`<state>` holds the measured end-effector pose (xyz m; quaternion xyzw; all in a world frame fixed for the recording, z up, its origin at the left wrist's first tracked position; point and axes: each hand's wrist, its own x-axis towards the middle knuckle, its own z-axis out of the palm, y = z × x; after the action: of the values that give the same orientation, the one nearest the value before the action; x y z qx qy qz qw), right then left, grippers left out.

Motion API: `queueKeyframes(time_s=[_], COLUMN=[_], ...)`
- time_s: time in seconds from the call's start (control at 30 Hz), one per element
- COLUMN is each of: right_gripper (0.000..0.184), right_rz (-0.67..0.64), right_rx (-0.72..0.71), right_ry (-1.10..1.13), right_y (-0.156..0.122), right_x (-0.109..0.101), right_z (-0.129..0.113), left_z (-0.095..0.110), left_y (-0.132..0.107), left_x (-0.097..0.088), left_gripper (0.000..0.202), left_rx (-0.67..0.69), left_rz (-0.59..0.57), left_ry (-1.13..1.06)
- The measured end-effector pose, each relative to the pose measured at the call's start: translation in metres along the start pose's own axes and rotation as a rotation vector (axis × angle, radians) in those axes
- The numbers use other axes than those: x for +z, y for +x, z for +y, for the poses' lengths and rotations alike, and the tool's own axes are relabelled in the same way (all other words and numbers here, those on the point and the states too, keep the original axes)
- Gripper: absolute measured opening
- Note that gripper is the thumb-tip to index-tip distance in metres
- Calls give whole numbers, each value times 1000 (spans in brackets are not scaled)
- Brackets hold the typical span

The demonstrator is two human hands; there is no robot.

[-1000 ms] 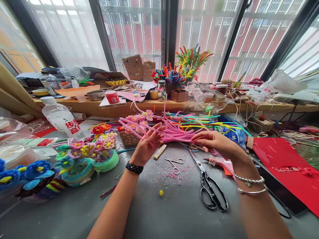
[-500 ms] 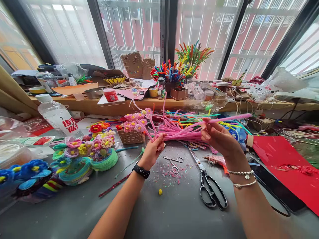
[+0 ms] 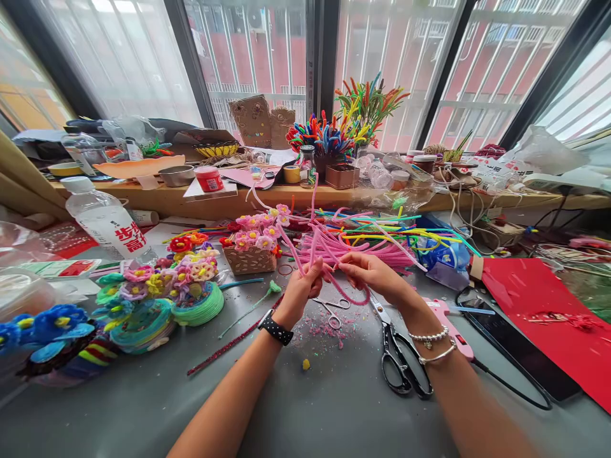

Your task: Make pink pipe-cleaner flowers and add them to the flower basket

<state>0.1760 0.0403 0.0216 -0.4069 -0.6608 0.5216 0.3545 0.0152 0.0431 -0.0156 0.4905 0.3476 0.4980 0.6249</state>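
Note:
Pink pipe cleaners point(image 3: 356, 299) are pinched in both hands above the grey table. My left hand point(image 3: 304, 289) is closed on them, and their ends stick up past its thumb. My right hand point(image 3: 370, 272), just beside it, grips a pink length that bends into a loop below the fingers. Behind the hands lies a bundle of loose pink pipe cleaners point(image 3: 386, 253). Small silver scissors point(image 3: 334, 312) rest below the hands, among pink scraps. Large black-handled scissors point(image 3: 398, 356) lie under my right wrist.
Finished pipe-cleaner flowers point(image 3: 191, 270) in round pots crowd the left, near a water bottle point(image 3: 109, 219). A basket of pink flowers point(image 3: 252, 257) stands behind my left hand. To the right are a pink glue gun point(image 3: 453, 327), a phone point(image 3: 520, 353) and red sheets point(image 3: 548, 305).
My right hand has come down and left, close to my left hand. The pink length that stretched out to the right is now bent into a loop.

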Motion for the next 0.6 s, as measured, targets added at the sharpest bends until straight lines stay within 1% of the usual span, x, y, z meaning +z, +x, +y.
queueKeyframes(time_s=[0.07, 0.2, 0.4, 0.6], right_gripper=[26, 25, 24, 22], right_rz=[-23, -72, -94, -148], right_rx=[12, 50, 70, 129], right_ry=[-40, -69, -82, -120], right_y=[0, -1, 2, 3], right_x=[2, 6, 10, 14], right_z=[0, 0, 5, 7], left_z=[-1, 0, 4, 2], left_y=[1, 0, -1, -1], left_x=[0, 0, 0, -1], left_gripper=[38, 34, 28, 36], left_rx=[29, 60, 48, 46], left_rz=[30, 91, 62, 106], left_ry=[1, -25, -59, -41])
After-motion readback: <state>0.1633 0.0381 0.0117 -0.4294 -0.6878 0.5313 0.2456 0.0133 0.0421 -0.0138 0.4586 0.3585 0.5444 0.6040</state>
